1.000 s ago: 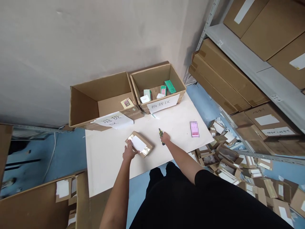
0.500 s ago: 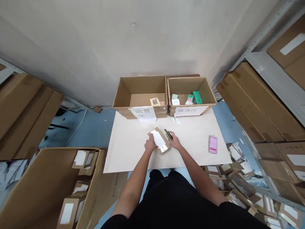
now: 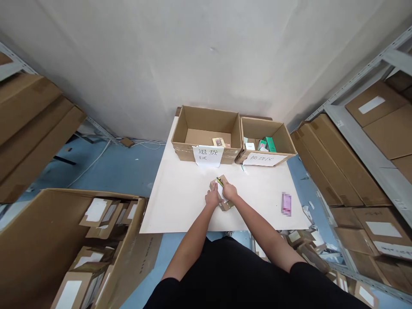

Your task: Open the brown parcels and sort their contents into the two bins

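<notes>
Your left hand [image 3: 212,198] holds the parcel [image 3: 226,206] down mid-tabletop [image 3: 174,201] with its fingers curled on the near edge, while your right hand [image 3: 229,192], fingers closed, grips the knife [image 3: 219,182], its tip on the parcel's top.

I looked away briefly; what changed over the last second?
The right hand picked the utility knife off the table and brought it onto the parcel. The left hand stayed on the parcel; the cartons are unmoved.
</notes>
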`<act>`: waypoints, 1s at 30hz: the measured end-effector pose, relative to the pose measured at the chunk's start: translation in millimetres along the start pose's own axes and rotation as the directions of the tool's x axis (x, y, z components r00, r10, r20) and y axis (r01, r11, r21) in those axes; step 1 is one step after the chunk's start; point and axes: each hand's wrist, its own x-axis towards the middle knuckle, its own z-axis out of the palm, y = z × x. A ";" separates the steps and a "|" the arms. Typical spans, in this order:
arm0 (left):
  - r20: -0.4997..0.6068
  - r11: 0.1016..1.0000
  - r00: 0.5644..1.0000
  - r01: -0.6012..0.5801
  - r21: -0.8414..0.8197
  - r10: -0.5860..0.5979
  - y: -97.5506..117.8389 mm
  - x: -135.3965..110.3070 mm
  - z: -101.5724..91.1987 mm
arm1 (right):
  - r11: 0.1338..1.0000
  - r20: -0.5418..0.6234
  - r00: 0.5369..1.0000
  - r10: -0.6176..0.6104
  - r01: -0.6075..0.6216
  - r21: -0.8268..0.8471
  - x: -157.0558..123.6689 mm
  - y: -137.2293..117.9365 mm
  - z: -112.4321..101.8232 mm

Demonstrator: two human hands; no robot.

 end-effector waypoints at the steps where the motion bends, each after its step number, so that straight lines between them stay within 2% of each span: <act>1: -0.004 1.000 1.000 -0.009 -0.001 0.009 -0.6 -0.9 0.0 | 1.000 0.007 1.000 0.012 -0.012 -0.024 -2.6 -2.0 0.1; 6: -0.017 0.999 0.999 -0.040 -0.023 0.039 -6.1 -2.5 1.3 | 0.992 0.060 0.996 0.060 -0.053 -0.114 -11.9 -8.9 -4.7; 10: -0.033 0.998 0.998 -0.057 -0.019 0.056 -13.1 -0.6 4.8 | 0.988 0.115 0.991 0.073 -0.056 -0.141 -26.9 -5.2 -9.9; 14: -0.060 0.997 0.995 -0.082 0.013 0.082 -15.8 -1.4 5.1 | 0.984 0.160 0.982 0.104 -0.078 -0.163 -61.0 10.0 -8.1; 18: -0.059 0.997 0.996 -0.073 0.022 0.074 -13.1 -2.9 0.8 | 0.967 0.222 0.964 0.149 -0.095 -0.235 -106.6 34.6 2.4; 21: -0.051 0.997 0.996 -0.069 0.032 0.071 -10.9 -3.4 -2.8 | 0.965 0.235 0.958 0.162 -0.104 -0.239 -130.1 46.9 10.0; 26: -0.048 0.992 0.996 -0.067 0.106 0.073 -7.7 -6.3 -7.9 | 0.968 0.224 0.965 0.139 -0.084 -0.238 -136.5 47.2 15.1; 30: -0.065 0.959 0.990 -0.104 0.265 0.126 3.3 -3.8 -12.1 | 0.976 0.201 0.968 0.151 -0.113 -0.188 -138.4 52.2 22.0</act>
